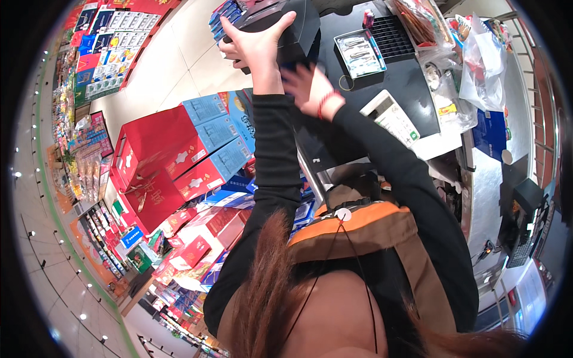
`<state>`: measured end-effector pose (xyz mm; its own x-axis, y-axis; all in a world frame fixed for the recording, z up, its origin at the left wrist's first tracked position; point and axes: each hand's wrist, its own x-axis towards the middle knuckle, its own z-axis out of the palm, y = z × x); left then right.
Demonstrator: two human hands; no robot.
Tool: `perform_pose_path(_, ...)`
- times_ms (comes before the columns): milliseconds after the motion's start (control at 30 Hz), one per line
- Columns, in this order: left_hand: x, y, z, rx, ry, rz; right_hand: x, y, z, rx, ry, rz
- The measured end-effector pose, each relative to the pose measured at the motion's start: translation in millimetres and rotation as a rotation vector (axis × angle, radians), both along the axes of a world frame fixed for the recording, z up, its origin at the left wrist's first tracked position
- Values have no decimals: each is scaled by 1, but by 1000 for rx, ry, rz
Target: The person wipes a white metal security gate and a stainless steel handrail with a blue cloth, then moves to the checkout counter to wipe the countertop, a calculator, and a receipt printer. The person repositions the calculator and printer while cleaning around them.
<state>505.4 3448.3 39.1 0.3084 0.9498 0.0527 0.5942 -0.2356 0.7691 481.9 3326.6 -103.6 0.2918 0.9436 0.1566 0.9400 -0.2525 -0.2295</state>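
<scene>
My left hand [257,47] grips a black box-shaped case [297,29] at the top of the view. Its thumb stretches over the case and its other fingers wrap around the left side. Just below the case is my right hand [313,91], blurred, with fingers apart and nothing seen in it; a red cord circles its wrist. Under and beyond that hand lies the black counter top [405,83]. A white calculator [389,117] rests there to the right of my right forearm. Farther back is a shallow open box [359,53] with small packets inside.
Red gift boxes [156,152] and light-blue cartons [215,132] are stacked left of the counter. A black grid tray [390,36] and clear plastic bags [483,67] occupy the right side. A keyboard [521,250] lies at far right. Stocked shelves [71,147] line the left.
</scene>
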Motion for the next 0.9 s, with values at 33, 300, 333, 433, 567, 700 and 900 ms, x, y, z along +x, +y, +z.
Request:
perform_pose_path(33, 0, 0, 1, 10, -25, -45, 17, 24, -10, -15, 67, -91)
perform_pose_path(300, 5, -15, -1, 79, 36, -73, 16, 43, -2, 146, 407, 34)
perform_pose_path(333, 7, -16, -1, 98, 40, -68, 4, 19, 11, 39, 88, 73)
perform_pose_path(433, 10, -17, -4, 135, 32, -57, -39, -47, 30, -192, 141, 351)
perform_pose_path(567, -3, -13, -12, 120, 22, -24, -54, -87, 17, -103, 313, 284)
perform_pose_path(700, -41, -8, -24, -37, -163, -30, -43, -79, 10, 136, 257, 40)
perform_pose_path(900, -57, -2, -36, 96, -228, -147, -32, -80, 29, -117, 296, 81)
